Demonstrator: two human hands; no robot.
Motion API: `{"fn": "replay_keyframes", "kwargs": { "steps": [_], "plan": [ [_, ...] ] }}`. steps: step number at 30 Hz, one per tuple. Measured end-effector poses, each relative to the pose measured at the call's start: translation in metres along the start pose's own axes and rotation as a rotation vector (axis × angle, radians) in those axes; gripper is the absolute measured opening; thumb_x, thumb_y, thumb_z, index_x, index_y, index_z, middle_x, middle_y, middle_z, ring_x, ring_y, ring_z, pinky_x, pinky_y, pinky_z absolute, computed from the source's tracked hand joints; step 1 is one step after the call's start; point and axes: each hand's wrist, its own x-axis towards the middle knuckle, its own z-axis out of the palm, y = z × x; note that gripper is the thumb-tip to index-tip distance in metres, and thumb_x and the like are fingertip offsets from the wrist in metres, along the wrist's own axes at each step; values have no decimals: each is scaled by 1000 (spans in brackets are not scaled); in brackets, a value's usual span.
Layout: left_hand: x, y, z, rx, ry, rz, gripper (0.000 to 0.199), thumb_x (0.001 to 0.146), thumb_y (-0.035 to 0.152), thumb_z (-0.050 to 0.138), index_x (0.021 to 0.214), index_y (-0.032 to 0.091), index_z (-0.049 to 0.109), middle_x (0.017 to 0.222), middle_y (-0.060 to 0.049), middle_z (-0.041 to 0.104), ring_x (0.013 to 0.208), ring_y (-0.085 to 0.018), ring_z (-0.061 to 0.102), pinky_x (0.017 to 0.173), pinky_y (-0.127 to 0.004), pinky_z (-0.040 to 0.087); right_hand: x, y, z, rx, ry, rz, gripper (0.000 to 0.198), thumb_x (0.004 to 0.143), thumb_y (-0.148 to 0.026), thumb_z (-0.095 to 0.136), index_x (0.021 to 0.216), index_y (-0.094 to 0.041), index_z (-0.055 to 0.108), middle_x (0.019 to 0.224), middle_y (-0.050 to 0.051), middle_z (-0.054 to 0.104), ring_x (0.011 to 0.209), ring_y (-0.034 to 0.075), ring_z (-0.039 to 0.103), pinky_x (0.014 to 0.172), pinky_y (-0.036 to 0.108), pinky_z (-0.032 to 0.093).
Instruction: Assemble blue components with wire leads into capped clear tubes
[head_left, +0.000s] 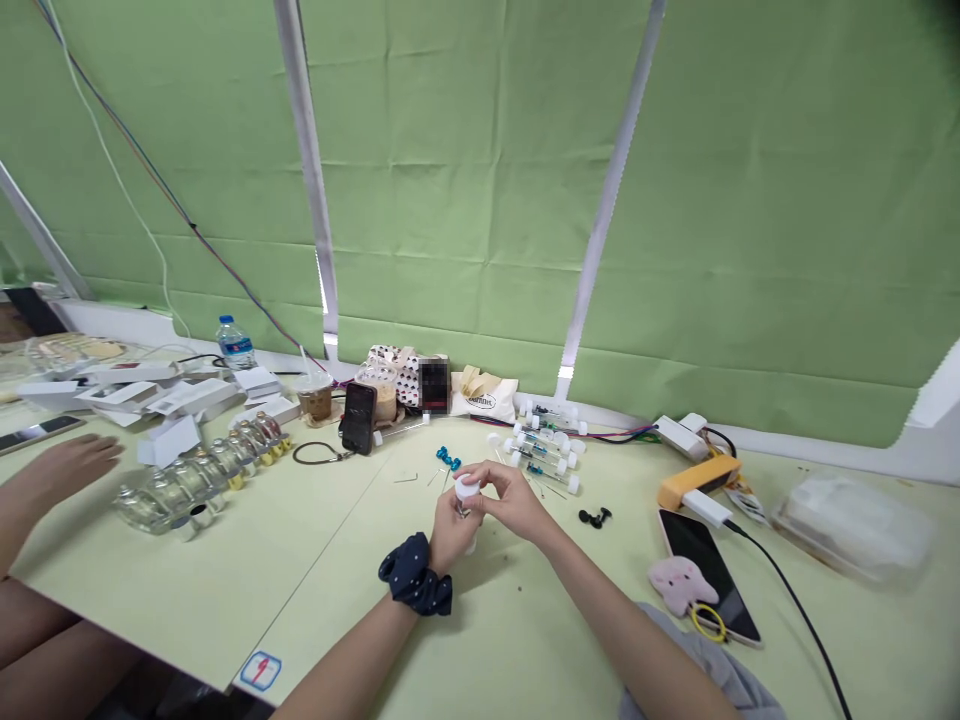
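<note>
Between my fingers is sitting a white-capped piece (466,489): my left hand (450,532) is gripping it, my right hand (514,500) pinching near its cap. Steadying below is probably helping; blue pieces (448,459) are lying just beyond.

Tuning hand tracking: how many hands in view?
3: the wearer's left hand and right hand, both on a white-capped tube at centre; a co-worker's hand near the left edge. Others may be hidden.

A blue-capped water bottle (237,346) stands near green blinds (472,200).
</note>
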Motion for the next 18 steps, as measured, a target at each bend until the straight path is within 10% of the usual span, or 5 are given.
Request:
{"fn": "replay_keyframes", "kwargs": {
  "steps": [14, 18],
  "plan": [
    [0, 9, -2, -102, -75, -53, 25, 70, 34, 56, 58, 15, 45, 48, 4, 40, 49, -8, 36, 47, -22, 27, 0, 0, -2, 143, -86, 11, 23, 63, -24, 76, 77, -18, 59, 98, 8, 65, 102, 22, 57, 86, 38, 43],
    [5, 17, -14, -175, -290, -46, 22, 63, 28, 65, 67, 14, 48, 58, 2, 46, 58, -11, 41, 55, -23, 32, 1, 4, -6, 119, -75, 22, 26, 62, -24, 76, 79, -17, 57, 97, 8, 64, 94, 20, 59, 80, 35, 46]
  ]
}}
